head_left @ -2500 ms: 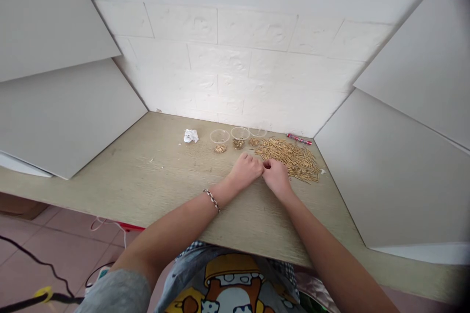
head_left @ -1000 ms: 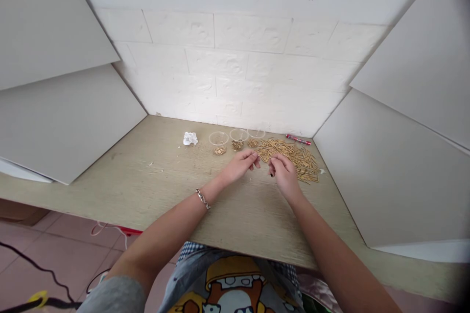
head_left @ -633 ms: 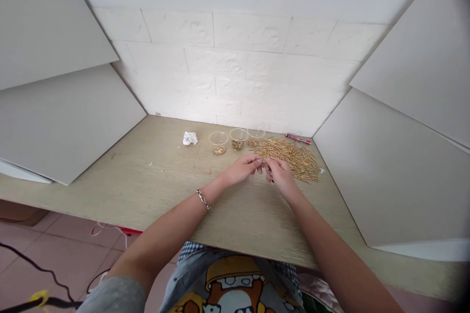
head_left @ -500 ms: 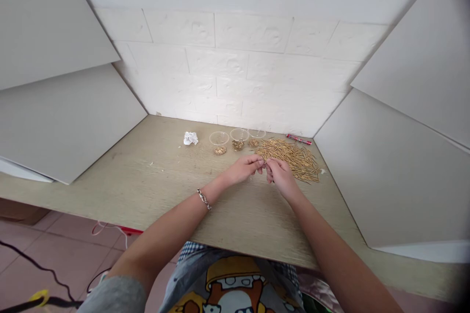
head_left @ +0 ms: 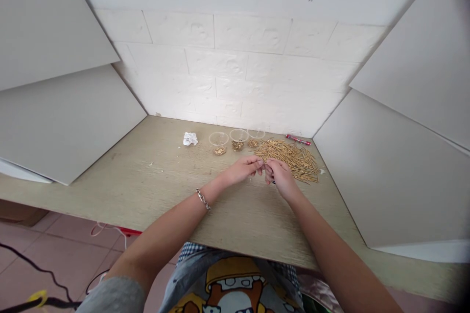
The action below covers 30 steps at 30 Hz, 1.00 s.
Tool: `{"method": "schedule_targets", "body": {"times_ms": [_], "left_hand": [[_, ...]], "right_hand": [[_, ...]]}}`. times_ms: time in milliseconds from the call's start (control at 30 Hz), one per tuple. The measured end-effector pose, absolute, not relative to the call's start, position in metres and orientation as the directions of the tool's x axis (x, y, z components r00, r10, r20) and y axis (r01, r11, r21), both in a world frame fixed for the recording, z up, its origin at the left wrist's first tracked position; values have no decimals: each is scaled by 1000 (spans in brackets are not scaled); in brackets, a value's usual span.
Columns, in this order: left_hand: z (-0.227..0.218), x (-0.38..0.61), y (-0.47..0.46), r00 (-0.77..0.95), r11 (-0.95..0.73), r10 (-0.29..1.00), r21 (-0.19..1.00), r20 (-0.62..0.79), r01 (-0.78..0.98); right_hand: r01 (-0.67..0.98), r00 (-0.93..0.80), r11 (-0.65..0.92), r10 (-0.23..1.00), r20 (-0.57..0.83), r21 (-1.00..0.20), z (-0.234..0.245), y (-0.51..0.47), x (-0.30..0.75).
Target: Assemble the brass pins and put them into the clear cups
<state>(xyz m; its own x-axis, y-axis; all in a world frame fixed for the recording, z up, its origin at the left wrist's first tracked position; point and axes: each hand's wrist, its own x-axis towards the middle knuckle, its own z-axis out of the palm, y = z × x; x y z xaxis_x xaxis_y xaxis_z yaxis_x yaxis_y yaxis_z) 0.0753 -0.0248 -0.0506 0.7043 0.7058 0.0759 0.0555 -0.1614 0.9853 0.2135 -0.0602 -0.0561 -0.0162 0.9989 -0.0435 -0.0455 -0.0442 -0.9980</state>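
Note:
My left hand [head_left: 246,168] and my right hand [head_left: 279,174] meet at the fingertips above the table, at the near left edge of a pile of thin gold-coloured sticks [head_left: 290,156]. Both hands are pinched closed. What lies between the fingertips is too small to make out. A small dark tip shows under my right hand. Behind my hands stand clear round cups; the left cup [head_left: 219,139] and the middle cup [head_left: 238,135] have small gold pieces at the bottom. Another cup [head_left: 256,133], holding coppery pieces, is partly behind the middle one.
A crumpled white tissue [head_left: 190,139] lies left of the cups. At the back right is a red tube-like stick [head_left: 298,140]. Grey panels [head_left: 411,166] flank the table [head_left: 176,186] on both sides, and a white brick-patterned wall [head_left: 227,63] closes the back.
Both hands stay pinched together in nearly the same place. My right fingers have shifted slightly, and the dark tip under them shows more. The whole view has moved a little.

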Motion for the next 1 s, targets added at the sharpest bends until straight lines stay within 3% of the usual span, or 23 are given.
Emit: {"method": "schedule_targets", "body": {"times_ms": [233,500,633,1000], "left_hand": [[-53,76,-23,681,-161,730,982,49,102],[-58,76,-16,590,-164,805,980,68,111],[-62,75,-13,568,-172,822,970,46,170],[-62,76,-12,530,-74,848,984,-23,161]], "right_hand": [[23,19,-20,1000,-20,-1000,-59,-59,214],[403,173,172,950,260,-899,-59,-63,214],[482,234,147,928,289,-864,-56,-64,214],[608,123,244,911,394,-756,-60,-63,214]]}}
